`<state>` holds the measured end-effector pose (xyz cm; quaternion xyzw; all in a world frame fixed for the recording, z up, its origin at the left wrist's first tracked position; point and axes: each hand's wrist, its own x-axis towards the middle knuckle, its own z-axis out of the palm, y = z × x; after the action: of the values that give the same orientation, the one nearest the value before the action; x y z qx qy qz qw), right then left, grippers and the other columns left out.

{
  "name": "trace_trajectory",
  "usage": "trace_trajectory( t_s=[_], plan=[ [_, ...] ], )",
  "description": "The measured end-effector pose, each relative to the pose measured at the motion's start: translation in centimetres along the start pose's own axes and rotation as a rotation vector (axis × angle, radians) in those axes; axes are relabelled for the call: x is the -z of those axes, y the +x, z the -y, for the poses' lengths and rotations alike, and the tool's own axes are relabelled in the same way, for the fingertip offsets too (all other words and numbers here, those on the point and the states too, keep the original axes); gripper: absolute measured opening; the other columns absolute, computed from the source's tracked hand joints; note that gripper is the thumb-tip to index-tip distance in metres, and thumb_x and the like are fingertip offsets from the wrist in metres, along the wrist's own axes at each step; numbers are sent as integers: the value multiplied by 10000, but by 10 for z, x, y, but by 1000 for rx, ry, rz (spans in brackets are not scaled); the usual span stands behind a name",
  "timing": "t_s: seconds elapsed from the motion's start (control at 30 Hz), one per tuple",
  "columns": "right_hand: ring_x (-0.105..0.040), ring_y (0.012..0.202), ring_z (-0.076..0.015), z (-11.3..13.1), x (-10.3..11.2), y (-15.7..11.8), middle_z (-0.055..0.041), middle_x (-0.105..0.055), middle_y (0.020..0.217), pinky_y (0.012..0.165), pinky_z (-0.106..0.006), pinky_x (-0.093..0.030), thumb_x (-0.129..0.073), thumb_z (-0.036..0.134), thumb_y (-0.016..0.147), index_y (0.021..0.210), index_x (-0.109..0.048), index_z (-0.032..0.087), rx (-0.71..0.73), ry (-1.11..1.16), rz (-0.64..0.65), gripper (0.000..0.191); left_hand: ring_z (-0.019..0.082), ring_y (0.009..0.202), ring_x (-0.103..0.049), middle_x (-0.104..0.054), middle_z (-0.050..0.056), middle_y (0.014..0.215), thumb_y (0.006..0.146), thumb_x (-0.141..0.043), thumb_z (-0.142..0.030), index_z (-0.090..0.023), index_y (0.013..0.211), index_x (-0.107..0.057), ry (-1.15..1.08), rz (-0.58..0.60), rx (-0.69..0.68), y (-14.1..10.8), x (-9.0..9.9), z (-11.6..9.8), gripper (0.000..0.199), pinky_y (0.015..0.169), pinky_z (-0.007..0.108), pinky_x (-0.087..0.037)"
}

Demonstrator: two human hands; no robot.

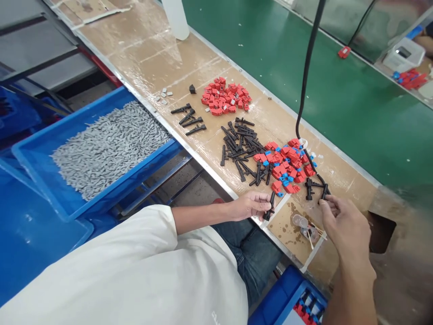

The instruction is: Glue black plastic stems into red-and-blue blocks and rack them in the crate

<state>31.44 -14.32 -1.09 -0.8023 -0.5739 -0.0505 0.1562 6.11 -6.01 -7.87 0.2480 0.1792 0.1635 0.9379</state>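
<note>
My left hand (255,206) is closed round a black part (271,205) at the table's front edge. Farther right, my right hand (343,221) has its fingertips on another black part (324,191), close to a few more black parts (309,189). Beyond my left hand lie red and blue pieces (287,164) in a heap. A pile of black parts (241,144) spreads to the left of them, and a pile of red pieces (226,95) sits farther back.
A blue crate (72,212) of grey pieces stands left of the table (142,58). A black cable (306,67) hangs down to the tabletop. Small cups (300,221) with sticks stand near the front edge. Behind runs a green surface (270,54). Another blue crate (280,295) is below.
</note>
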Motion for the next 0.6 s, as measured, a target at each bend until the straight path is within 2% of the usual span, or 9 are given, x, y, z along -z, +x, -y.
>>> trace_trajectory(
  t_s=[0.07, 0.13, 0.2, 0.3, 0.37, 0.5, 0.6],
  plan=[
    [-477, 587, -142, -1, -9, 24, -40, -631, 813, 516, -285, -257, -539, 421, 870, 897, -740, 219, 16, -116, 52, 286, 90, 590, -611, -652, 21, 730, 606, -913, -469, -110, 843, -653, -11, 56, 28, 3, 4, -2, 503, 498, 187, -448],
    [-484, 613, -150, -1, -12, 38, -46, -615, 845, 519, -285, -244, -515, 401, 877, 888, -730, 220, -22, -170, 104, 281, 100, 600, -626, -655, 26, 731, 604, -914, -469, -107, 834, -653, -29, 97, 59, 4, 7, -4, 502, 491, 187, -442],
    [-538, 691, -176, 2, -10, 46, -54, -610, 896, 549, -288, -301, -484, 442, 909, 947, -719, 230, -87, -176, 195, 319, 104, 623, -638, -656, 30, 734, 617, -911, -458, -106, 837, -655, -51, 126, 91, 6, 10, -5, 488, 495, 180, -434],
    [-591, 827, -227, 6, -9, 49, -57, -587, 981, 631, -321, -406, -481, 621, 908, 1107, -691, 293, -187, -189, 351, 437, 102, 658, -649, -655, 28, 740, 653, -897, -443, -105, 855, -658, -78, 155, 117, 7, 14, -5, 460, 517, 174, -433],
    [-594, 891, -257, 8, -13, 48, -64, -551, 998, 680, -356, -453, -472, 693, 888, 1171, -671, 323, -211, -202, 408, 506, 102, 668, -651, -651, 24, 743, 674, -885, -443, -106, 862, -658, -89, 166, 116, 8, 15, -5, 448, 522, 175, -432],
    [-573, 918, -268, 2, -30, 41, -81, -481, 981, 715, -378, -485, -441, 599, 924, 1263, -615, 285, -177, -158, 431, 494, 106, 659, -645, -654, 25, 756, 673, -882, -460, -107, 872, -660, -96, 204, 138, 9, 17, -6, 462, 518, 195, -447],
    [-552, 875, -252, -3, -40, 35, -78, -463, 951, 711, -371, -492, -454, 479, 926, 1255, -585, 225, -135, -145, 419, 436, 114, 662, -646, -656, 28, 762, 644, -895, -475, -107, 866, -661, -108, 213, 145, 8, 15, -8, 489, 517, 207, -455]
  ],
)
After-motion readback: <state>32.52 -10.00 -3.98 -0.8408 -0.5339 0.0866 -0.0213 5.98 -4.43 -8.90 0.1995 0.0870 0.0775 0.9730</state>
